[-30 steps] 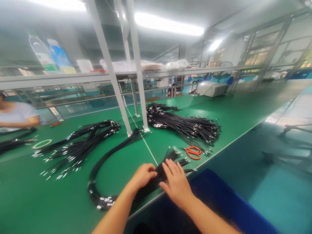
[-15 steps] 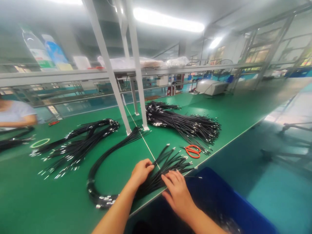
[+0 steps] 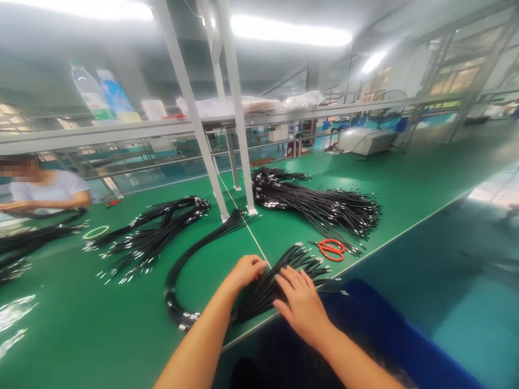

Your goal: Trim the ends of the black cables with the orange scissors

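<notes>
Through the head view, your left hand (image 3: 249,270) is at the upper-left edge of a black cable bundle (image 3: 259,300), thumb and fingers curled close together; whether this grip pinches any cable, you cannot tell here. Your right hand (image 3: 300,297) spreads over the bundle's fanned ends, its grip released, fingers extended. The bundle lies on the green tabletop (image 3: 121,335) at its near edge, metal-tipped ends pointing towards two o'clock. From it, orange-handled scissors (image 3: 331,249) lie at two o'clock, beside a larger cable heap (image 3: 316,205) at one o'clock. A curved cable length (image 3: 174,281) sits at nine o'clock, another cable bunch (image 3: 162,232) at ten. Further out at ten, a co-worker (image 3: 48,186) sits. Below the edge, at four o'clock, is a blue bin (image 3: 405,335).
</notes>
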Tool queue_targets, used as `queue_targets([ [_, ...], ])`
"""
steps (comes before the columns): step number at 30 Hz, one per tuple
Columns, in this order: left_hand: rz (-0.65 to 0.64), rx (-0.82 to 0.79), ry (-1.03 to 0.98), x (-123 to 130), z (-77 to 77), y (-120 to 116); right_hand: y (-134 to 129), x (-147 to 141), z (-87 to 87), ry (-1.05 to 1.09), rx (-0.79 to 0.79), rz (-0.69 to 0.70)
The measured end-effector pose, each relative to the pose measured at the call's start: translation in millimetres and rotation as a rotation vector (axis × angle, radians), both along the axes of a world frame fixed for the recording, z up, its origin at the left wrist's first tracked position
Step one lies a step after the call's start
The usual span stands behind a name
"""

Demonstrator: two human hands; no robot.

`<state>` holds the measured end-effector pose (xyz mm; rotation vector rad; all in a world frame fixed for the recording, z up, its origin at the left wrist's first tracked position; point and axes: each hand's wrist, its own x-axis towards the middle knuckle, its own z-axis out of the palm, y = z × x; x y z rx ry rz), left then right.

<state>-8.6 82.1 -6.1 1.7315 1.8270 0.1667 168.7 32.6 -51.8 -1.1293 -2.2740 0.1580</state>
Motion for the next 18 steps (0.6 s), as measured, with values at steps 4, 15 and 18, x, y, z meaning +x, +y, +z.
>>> queue_targets([
  [4,-0.028,0.039,0.05,9.3,1.3,-5.4,7.1,-2.4,-5.8,-0.008,0.033,0.049],
  [15,-0.198,0.34,0.155,25.0,5.4,-69.5,-25.4,36.4,-39.7,0.164,0.289,-0.18],
  [18,-0.238,0.343,0.173,24.6,2.8,-82.4,-30.1,46.3,-43.4,0.236,0.321,-0.302],
])
